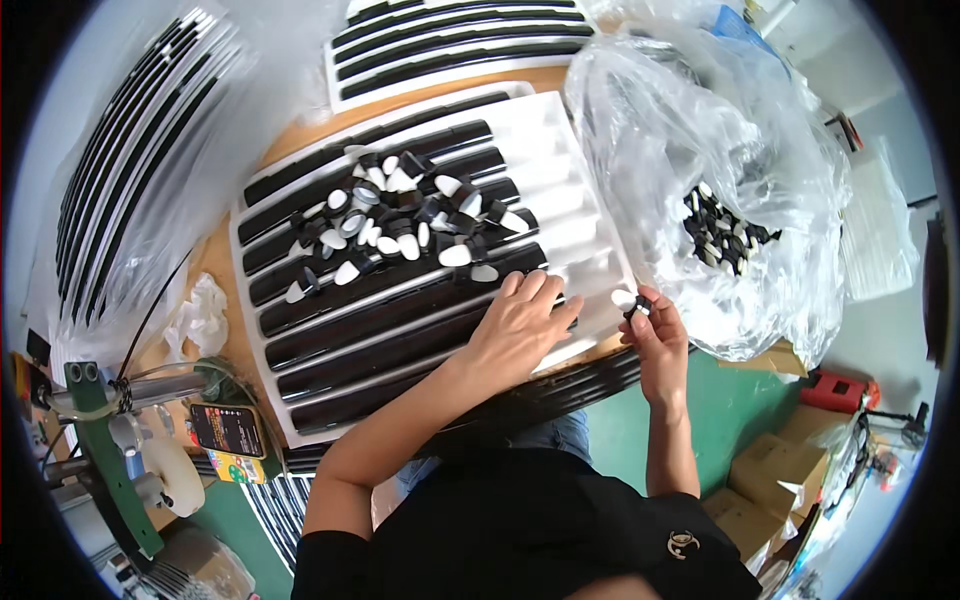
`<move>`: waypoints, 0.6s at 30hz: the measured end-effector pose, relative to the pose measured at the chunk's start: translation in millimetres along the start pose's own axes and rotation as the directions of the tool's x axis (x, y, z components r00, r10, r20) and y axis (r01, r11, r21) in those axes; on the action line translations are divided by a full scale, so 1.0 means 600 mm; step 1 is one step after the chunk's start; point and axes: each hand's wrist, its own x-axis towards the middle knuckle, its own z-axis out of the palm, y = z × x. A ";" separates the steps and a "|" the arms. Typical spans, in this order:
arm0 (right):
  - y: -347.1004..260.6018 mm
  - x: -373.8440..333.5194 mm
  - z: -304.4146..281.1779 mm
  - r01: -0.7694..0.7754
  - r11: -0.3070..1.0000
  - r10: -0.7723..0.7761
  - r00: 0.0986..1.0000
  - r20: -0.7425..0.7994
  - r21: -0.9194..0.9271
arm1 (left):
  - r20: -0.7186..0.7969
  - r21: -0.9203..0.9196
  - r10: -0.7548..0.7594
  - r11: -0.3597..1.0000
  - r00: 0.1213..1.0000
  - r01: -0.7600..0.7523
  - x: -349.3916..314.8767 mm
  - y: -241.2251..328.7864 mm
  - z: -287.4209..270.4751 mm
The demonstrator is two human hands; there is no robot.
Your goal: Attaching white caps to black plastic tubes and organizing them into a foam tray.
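Observation:
A white moulded tray (575, 215) lies on the wooden table, its long grooves filled with black strips (370, 330). A heap of small black and white caps (405, 220) sits on the tray's middle. My left hand (520, 325) rests flat on the strips at the tray's near right part, fingers spread. My right hand (655, 335) is at the tray's right edge and pinches a small black and white cap (636, 305) between thumb and fingers.
A large clear plastic bag (720, 150) holding more small caps (725, 235) stands at the right. More trays of black strips lie at the back (460, 40) and the left (130, 170). A phone (227, 430) and a green tape dispenser (110, 450) sit at the lower left.

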 end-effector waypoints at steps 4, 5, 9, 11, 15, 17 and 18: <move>0.019 -0.020 -0.029 -0.011 0.996 0.022 0.993 -0.116 0.093 | 0.099 0.088 -0.016 0.996 0.995 0.007 0.006 0.006 0.028; 0.022 -0.022 -0.033 -0.011 0.995 0.024 0.992 -0.127 0.103 | 0.109 0.088 -0.006 0.996 0.994 -0.003 0.003 0.008 0.029; 0.025 -0.024 -0.037 0.012 0.999 -0.011 1.000 0.025 -0.045 | -0.058 0.006 0.001 1.000 0.998 0.000 -0.007 0.024 0.029; 0.007 -0.028 -0.020 -0.015 1.000 0.016 0.997 0.072 -0.015 | -0.138 -0.179 -0.037 0.984 0.990 0.012 -0.011 0.032 0.019; -0.007 -0.047 -0.020 -0.055 0.997 0.066 0.976 0.207 -0.060 | 0.201 -0.669 -0.388 0.616 0.899 0.416 -0.038 0.063 -0.030; -0.018 -0.056 -0.002 -0.080 0.994 0.102 0.938 0.332 -0.079 | 0.208 -0.720 -0.358 0.573 0.910 0.390 -0.062 0.067 -0.029; -0.021 -0.060 0.005 -0.100 0.991 0.126 0.915 0.384 -0.087 | 0.309 -0.770 -0.375 0.440 0.874 0.461 -0.075 0.072 -0.029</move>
